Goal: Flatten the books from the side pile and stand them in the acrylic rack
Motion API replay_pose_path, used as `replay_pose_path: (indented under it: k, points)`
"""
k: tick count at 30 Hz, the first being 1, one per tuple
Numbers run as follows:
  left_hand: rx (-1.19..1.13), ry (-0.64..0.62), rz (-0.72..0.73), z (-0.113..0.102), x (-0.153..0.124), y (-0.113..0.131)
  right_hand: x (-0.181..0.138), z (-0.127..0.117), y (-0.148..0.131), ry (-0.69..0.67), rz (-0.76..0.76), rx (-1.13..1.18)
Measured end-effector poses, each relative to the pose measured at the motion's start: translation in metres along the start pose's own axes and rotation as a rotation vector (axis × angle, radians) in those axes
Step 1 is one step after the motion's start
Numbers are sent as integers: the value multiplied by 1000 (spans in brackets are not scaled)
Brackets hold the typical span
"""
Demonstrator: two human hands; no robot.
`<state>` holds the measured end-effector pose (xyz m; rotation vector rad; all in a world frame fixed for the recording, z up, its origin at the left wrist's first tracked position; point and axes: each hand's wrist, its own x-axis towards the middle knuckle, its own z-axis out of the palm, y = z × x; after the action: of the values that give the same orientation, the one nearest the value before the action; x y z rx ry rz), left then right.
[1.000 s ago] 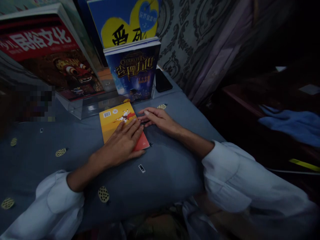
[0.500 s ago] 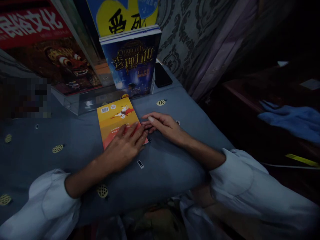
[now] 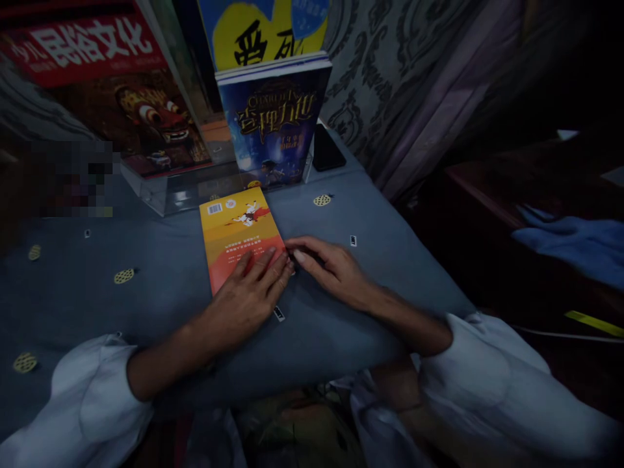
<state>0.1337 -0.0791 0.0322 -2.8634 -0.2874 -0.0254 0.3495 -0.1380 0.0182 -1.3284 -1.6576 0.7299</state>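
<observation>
A thin book (image 3: 238, 224) with a yellow-to-red cover lies on the cloth-covered table, a barcode near its far left corner. Resting flat over its near right part is my left hand (image 3: 251, 296), fingers stretched out and hiding that corner. My right hand (image 3: 336, 270) is at the book's right edge, fingers slightly bent and thumb apart from the forefinger. Its fingertips are at or very near the edge; whether they press on it I cannot tell.
Behind the book, clear stands hold a dark blue book (image 3: 275, 123), a yellow-and-blue book (image 3: 263, 32) and a red-topped magazine (image 3: 160, 117). A black phone (image 3: 327, 149) lies at the back right. Blue cloth (image 3: 575, 240) is off to the right, beyond the table edge (image 3: 424, 240).
The view has shifted, so the stands and book appear farther right. My left hand has slid toward the book's near edge, uncovering more print. My right hand's thumb and forefinger have spread slightly.
</observation>
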Motion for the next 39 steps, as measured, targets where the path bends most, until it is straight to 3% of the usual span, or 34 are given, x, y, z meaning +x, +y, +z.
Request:
replay_pose_path:
  k: [6,13,22,25,30,34,39]
  points:
    - [8,50,0,-3,-16,5,-20,10,-5,-2,-117,-223]
    - [-11,88,-14,-5,-41,6,-39,22,-2,-112,-215,-499]
    - [-136,45,-193,-5,-92,8,-42,21,0,-133,-245,-543]
    - [-231,86,-266,-6,-102,2,-42,16,-2,-142,-215,-505]
    - [-500,104,-543,-1,-89,-40,-17,8,-5,-154,-94,-430]
    - [-648,123,-716,23,-60,-76,27,14,3,-143,-82,-405]
    - [-759,304,-777,50,-34,-82,64,29,23,-24,-46,-376]
